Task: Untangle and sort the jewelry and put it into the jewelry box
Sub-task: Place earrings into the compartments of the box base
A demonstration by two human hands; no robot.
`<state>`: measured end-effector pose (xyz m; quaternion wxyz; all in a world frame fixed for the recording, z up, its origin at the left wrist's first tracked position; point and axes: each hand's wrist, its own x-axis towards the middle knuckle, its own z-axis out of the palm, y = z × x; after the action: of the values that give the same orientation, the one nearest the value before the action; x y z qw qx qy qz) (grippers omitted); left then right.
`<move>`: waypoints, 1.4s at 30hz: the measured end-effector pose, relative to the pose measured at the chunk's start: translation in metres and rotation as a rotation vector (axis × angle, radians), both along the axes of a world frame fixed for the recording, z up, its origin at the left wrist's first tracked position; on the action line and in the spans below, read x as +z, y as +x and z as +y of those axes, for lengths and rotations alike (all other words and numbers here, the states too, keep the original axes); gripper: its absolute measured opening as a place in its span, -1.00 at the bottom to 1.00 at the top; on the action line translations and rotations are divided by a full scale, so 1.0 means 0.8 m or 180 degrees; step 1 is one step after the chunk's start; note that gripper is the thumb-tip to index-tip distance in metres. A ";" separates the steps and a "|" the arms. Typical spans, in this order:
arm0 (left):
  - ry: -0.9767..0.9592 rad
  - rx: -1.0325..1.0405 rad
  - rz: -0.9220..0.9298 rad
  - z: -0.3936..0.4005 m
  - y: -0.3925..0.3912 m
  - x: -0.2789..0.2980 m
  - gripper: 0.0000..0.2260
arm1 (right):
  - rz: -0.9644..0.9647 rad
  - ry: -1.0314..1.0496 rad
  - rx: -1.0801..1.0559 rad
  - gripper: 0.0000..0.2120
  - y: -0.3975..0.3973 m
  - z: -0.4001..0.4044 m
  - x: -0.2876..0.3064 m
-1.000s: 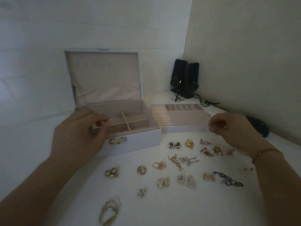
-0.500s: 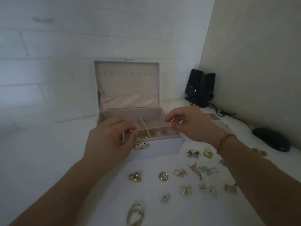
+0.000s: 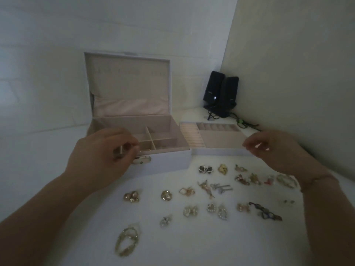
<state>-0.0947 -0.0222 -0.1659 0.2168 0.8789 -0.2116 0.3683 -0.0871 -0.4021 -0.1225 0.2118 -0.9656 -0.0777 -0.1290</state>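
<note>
We see the jewelry box (image 3: 163, 156) standing open on the white table (image 3: 211, 246), its removable tray (image 3: 221, 144) just to its right. Our left hand (image 3: 101, 156) hovers at the box's near edge, fingers curled, pinching something small we cannot identify. Our right hand (image 3: 272, 150) pinches something unclear over the tray's near right corner. Earrings (image 3: 211, 189) lie scattered nearer us.

Bare table (image 3: 57, 150) lies open along the left edge; scattered earrings (image 3: 207, 189) crowd the right-hand middle; the open jewelry box (image 3: 165, 156) and tray (image 3: 221, 150) block the back.
</note>
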 end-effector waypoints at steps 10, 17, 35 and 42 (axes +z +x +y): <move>-0.0019 0.0123 0.0201 0.000 0.004 -0.003 -0.76 | 0.1374 -0.0881 0.0446 -0.68 -0.020 0.005 0.005; -0.0019 0.0007 0.0186 0.002 0.006 -0.004 -0.78 | 0.1279 -0.0624 0.0277 -0.64 -0.018 -0.010 0.004; -0.0079 -0.0097 0.0180 0.001 0.006 -0.004 -0.79 | 0.1434 -0.0756 0.0140 -0.80 -0.006 -0.016 -0.012; -0.0084 -0.0163 0.0203 0.004 0.008 -0.003 -0.83 | 0.1145 -0.0772 0.0119 -0.76 -0.009 -0.024 -0.008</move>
<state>-0.0884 -0.0190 -0.1682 0.2444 0.8816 -0.2222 0.3371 -0.0943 -0.4215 -0.1292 0.1068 -0.9899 -0.0715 0.0596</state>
